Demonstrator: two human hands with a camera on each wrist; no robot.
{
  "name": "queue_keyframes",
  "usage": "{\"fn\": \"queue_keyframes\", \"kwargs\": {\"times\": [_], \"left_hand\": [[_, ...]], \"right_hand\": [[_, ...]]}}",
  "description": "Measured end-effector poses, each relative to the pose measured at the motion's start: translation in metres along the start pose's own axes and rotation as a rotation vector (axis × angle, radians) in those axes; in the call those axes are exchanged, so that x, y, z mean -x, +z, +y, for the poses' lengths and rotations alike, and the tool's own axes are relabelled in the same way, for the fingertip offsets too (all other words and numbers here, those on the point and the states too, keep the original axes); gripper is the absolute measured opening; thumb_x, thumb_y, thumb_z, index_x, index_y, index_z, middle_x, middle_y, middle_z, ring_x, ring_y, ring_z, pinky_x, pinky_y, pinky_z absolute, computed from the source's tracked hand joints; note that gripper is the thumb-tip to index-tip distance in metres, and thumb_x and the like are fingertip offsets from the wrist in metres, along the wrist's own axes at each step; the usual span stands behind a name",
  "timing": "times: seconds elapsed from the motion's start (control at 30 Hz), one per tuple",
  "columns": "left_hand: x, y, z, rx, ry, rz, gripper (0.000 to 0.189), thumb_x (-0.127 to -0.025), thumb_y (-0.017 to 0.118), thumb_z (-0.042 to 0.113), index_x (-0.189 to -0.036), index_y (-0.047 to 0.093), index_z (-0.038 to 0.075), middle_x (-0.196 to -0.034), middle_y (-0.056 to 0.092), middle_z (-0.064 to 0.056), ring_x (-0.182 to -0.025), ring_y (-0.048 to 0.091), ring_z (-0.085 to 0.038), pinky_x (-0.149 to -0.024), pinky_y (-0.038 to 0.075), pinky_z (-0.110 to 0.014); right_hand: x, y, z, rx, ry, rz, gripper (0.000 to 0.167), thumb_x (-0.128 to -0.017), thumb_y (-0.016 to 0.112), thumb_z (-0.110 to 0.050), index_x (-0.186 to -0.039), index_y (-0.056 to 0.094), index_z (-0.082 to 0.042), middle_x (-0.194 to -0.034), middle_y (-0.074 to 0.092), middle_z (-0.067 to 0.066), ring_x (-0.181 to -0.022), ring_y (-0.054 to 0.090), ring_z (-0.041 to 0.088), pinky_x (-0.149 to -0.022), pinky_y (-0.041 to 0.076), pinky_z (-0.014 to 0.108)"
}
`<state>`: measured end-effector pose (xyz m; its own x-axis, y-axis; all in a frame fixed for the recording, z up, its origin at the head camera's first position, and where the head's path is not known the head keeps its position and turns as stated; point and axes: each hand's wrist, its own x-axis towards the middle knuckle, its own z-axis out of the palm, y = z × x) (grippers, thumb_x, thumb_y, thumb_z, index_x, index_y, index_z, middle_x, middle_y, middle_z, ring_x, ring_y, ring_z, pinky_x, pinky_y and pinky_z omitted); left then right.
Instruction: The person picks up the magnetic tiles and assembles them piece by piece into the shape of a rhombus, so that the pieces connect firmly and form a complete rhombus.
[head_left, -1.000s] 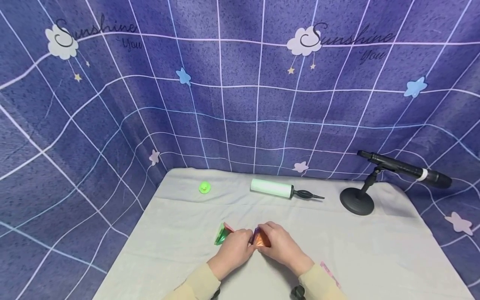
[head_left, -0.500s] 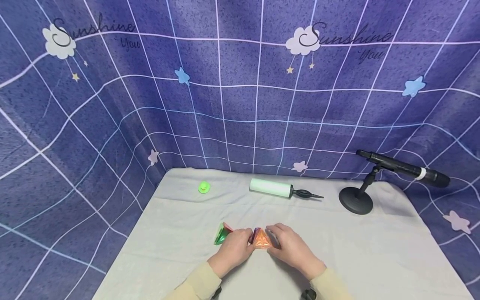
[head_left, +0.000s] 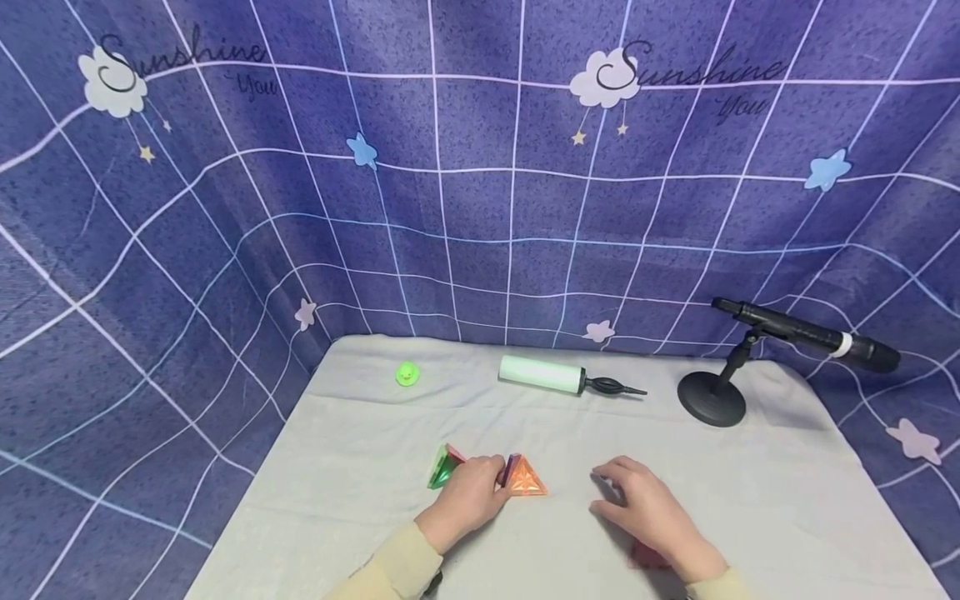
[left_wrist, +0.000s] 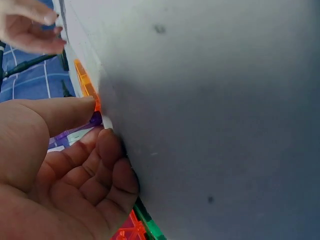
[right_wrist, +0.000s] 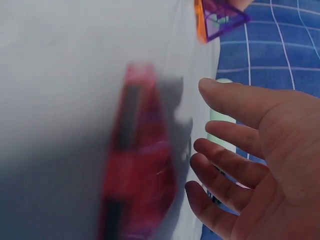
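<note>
In the head view my left hand (head_left: 467,498) stays on the table, its fingers curled at a translucent triangular tile piece, orange (head_left: 527,478) in front and purple (head_left: 512,468) at its left side. The left wrist view has the thumb against the orange tile (left_wrist: 86,82), with the purple tile (left_wrist: 95,119) between thumb and fingers. Left of that hand sits a green and red tile piece (head_left: 444,468), partly covered. My right hand (head_left: 647,510) is apart from the pieces, fingers loosely bent and holding nothing. Near its wrist lies a pinkish-red tile piece (right_wrist: 142,165), blurred in the right wrist view.
A small green duck (head_left: 407,374) and a pale green hand pump (head_left: 542,375) lie toward the back of the white-covered table (head_left: 360,425). A black stand (head_left: 712,398) bearing a black cylindrical device (head_left: 810,335) stands at the back right. Patterned blue curtains surround the table.
My right hand has let go of the orange tile and moved right, toward the pinkish-red piece. The left hand has kept its place, and the orange face is now uncovered.
</note>
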<state>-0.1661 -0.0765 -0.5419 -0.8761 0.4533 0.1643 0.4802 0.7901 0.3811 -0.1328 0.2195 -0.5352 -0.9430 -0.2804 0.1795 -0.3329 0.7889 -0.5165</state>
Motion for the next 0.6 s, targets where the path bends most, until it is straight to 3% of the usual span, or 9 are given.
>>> {"fn": "queue_keyframes", "kwargs": {"times": [0.2, 0.33, 0.43, 0.6], "left_hand": [[-0.001, -0.001, -0.002, 0.008, 0.018, -0.008, 0.028, -0.084, 0.083, 0.018, -0.077, 0.056, 0.013, -0.066, 0.047, 0.009, -0.060, 0.046, -0.009, -0.057, 0.041, -0.030], [-0.001, 0.000, -0.004, 0.005, 0.019, -0.016, 0.027, -0.085, 0.082, 0.018, -0.077, 0.056, 0.013, -0.066, 0.047, 0.009, -0.060, 0.046, -0.009, -0.057, 0.041, -0.030], [-0.001, 0.000, -0.004, 0.003, 0.014, -0.020, 0.027, -0.084, 0.082, 0.018, -0.077, 0.056, 0.014, -0.066, 0.048, 0.009, -0.060, 0.047, -0.009, -0.056, 0.041, -0.031], [-0.001, 0.001, -0.004, -0.002, 0.012, -0.024, 0.028, -0.083, 0.081, 0.017, -0.076, 0.055, 0.014, -0.066, 0.048, 0.009, -0.060, 0.047, -0.009, -0.056, 0.041, -0.031]], "right_hand": [[0.025, -0.009, 0.012, 0.033, 0.112, -0.025, 0.041, -0.079, 0.092, -0.028, -0.114, 0.076, -0.016, -0.110, 0.067, -0.007, -0.097, 0.066, 0.013, -0.089, 0.055, 0.042], [0.041, -0.013, 0.016, 0.058, 0.157, -0.024, 0.044, -0.078, 0.092, -0.035, -0.115, 0.076, -0.018, -0.108, 0.064, -0.011, -0.091, 0.059, 0.006, -0.085, 0.053, 0.039], [0.053, -0.015, 0.022, 0.064, 0.103, 0.026, 0.044, -0.077, 0.093, -0.036, -0.113, 0.077, -0.017, -0.104, 0.062, -0.015, -0.084, 0.053, 0.002, -0.079, 0.052, 0.036], [0.070, -0.015, 0.036, 0.067, -0.078, 0.137, 0.047, -0.072, 0.095, -0.038, -0.107, 0.077, -0.013, -0.099, 0.061, -0.015, -0.083, 0.052, -0.001, -0.073, 0.051, 0.032]]}}
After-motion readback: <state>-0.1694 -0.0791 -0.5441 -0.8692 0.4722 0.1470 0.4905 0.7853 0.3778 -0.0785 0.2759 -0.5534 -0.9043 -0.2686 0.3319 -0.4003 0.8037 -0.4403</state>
